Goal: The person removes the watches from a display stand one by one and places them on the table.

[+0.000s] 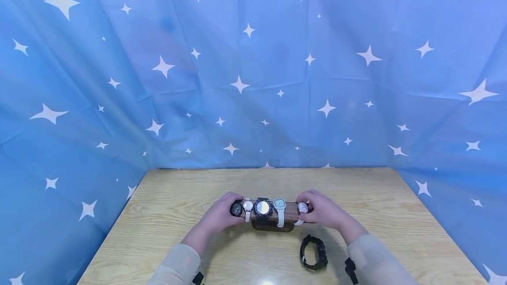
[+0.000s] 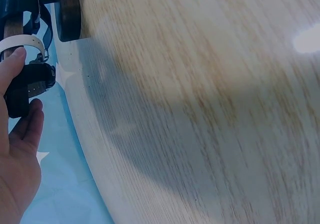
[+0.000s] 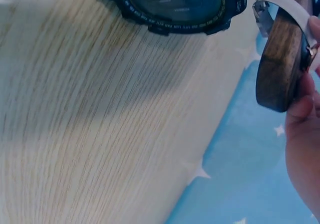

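1. L hand [image 1: 222,212] is curled round one end of the watch stand [image 1: 291,208], thumb opposite fingers; R hand [image 1: 322,210] pinches the other end, fingertips on the end watch [image 1: 303,207] too.
2. Stand's ahead of me, mid-surface [image 1: 166,214]; can't tell if base [image 1: 273,227] is lifted.
3. Uneven pull btwn hands could tip it, prob. sliding watches off.
4. R fingers might snag the white strap [image 3: 290,7] & twist that watch.
5. Loose black watch [image 1: 321,252] lies nearer me; R sleeve [image 1: 374,256] could knock it.

The head view looks forward and down over the counter [image 1: 245,254]. Both wrist views, closer, share the stand [image 3: 281,66].
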Demonstrator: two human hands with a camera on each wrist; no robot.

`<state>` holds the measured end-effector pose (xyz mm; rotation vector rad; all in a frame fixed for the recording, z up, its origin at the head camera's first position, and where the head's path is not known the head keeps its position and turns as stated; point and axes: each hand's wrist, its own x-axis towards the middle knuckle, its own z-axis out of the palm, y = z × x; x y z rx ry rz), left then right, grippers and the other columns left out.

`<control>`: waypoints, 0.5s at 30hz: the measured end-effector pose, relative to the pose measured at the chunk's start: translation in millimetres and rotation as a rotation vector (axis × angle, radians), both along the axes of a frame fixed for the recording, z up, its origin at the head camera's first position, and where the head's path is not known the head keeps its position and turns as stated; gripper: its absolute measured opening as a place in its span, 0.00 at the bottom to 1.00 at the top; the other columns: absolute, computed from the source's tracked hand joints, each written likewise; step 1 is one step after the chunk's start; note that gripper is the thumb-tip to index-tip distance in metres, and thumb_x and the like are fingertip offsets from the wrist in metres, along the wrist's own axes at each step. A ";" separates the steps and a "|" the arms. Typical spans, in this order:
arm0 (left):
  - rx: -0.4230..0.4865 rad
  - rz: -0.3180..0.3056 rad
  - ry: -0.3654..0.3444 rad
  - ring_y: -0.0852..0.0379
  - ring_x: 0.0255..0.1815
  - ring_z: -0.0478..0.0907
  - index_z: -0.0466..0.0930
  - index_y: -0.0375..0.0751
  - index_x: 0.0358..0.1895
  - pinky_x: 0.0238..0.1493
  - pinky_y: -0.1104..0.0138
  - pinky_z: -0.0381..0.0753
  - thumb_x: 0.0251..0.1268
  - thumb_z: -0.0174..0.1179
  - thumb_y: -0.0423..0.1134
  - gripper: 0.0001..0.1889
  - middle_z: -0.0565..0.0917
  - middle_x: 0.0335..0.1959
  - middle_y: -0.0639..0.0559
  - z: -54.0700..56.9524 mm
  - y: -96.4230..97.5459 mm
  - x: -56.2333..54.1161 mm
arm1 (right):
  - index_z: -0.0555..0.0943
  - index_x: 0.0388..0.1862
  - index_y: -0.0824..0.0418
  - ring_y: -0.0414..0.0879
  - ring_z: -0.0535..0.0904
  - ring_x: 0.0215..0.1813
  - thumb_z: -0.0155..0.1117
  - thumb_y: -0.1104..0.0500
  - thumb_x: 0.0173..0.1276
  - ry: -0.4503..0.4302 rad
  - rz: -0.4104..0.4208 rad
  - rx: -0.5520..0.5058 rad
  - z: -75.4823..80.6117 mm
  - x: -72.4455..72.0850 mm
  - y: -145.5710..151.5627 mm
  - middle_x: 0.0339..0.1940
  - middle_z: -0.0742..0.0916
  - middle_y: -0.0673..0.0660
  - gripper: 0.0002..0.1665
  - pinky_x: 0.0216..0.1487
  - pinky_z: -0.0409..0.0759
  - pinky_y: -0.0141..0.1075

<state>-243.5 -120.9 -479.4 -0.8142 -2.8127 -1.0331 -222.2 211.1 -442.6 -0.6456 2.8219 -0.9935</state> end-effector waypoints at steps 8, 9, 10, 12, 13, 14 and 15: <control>-0.003 0.003 -0.007 0.53 0.52 0.74 0.73 0.43 0.57 0.58 0.57 0.72 0.45 0.73 0.42 0.32 0.76 0.52 0.54 0.4 0.3 -0.4 | 0.77 0.44 0.57 0.44 0.71 0.35 0.73 0.58 0.53 0.017 -0.002 0.001 -1.9 0.6 10.4 0.42 0.76 0.53 0.20 0.33 0.74 0.34; -0.003 0.000 -0.006 0.52 0.52 0.75 0.73 0.42 0.57 0.58 0.57 0.72 0.45 0.73 0.42 0.32 0.76 0.52 0.54 0.4 0.4 -0.3 | 0.77 0.44 0.57 0.43 0.70 0.35 0.73 0.58 0.52 0.021 -0.002 0.002 -2.6 0.8 11.6 0.42 0.76 0.53 0.20 0.33 0.74 0.34; -0.004 -0.001 -0.006 0.53 0.52 0.75 0.73 0.42 0.57 0.58 0.57 0.72 0.45 0.73 0.42 0.32 0.76 0.52 0.54 0.8 0.4 -0.4 | 0.77 0.44 0.57 0.43 0.70 0.35 0.73 0.58 0.52 0.027 -0.002 0.002 -2.8 0.7 12.4 0.41 0.76 0.52 0.20 0.33 0.73 0.34; -0.005 -0.003 -0.003 0.53 0.52 0.75 0.73 0.42 0.57 0.58 0.57 0.72 0.45 0.73 0.42 0.32 0.76 0.52 0.54 0.8 0.4 -0.7 | 0.77 0.43 0.57 0.43 0.70 0.34 0.73 0.58 0.52 0.031 -0.003 0.001 -3.0 0.9 13.8 0.41 0.76 0.52 0.20 0.32 0.73 0.34; -0.003 -0.004 -0.001 0.53 0.52 0.75 0.73 0.42 0.57 0.58 0.57 0.72 0.45 0.73 0.42 0.32 0.76 0.52 0.54 0.9 0.4 -0.7 | 0.77 0.43 0.57 0.44 0.70 0.34 0.73 0.57 0.52 0.028 -0.002 -0.002 -3.0 1.3 14.5 0.41 0.75 0.52 0.20 0.32 0.73 0.34; -0.001 -0.005 0.001 0.53 0.52 0.75 0.73 0.42 0.57 0.58 0.57 0.72 0.44 0.73 0.42 0.32 0.76 0.52 0.53 0.7 0.5 -0.7 | 0.77 0.43 0.57 0.44 0.70 0.34 0.73 0.57 0.52 0.025 -0.004 -0.004 -3.0 1.4 15.1 0.41 0.75 0.52 0.20 0.32 0.73 0.34; 0.001 -0.005 0.001 0.53 0.52 0.75 0.73 0.42 0.57 0.58 0.57 0.72 0.44 0.73 0.41 0.32 0.76 0.52 0.53 0.5 0.6 -0.8 | 0.77 0.43 0.57 0.44 0.70 0.34 0.74 0.57 0.52 0.024 -0.006 -0.007 -3.1 1.6 15.7 0.41 0.76 0.52 0.20 0.32 0.73 0.34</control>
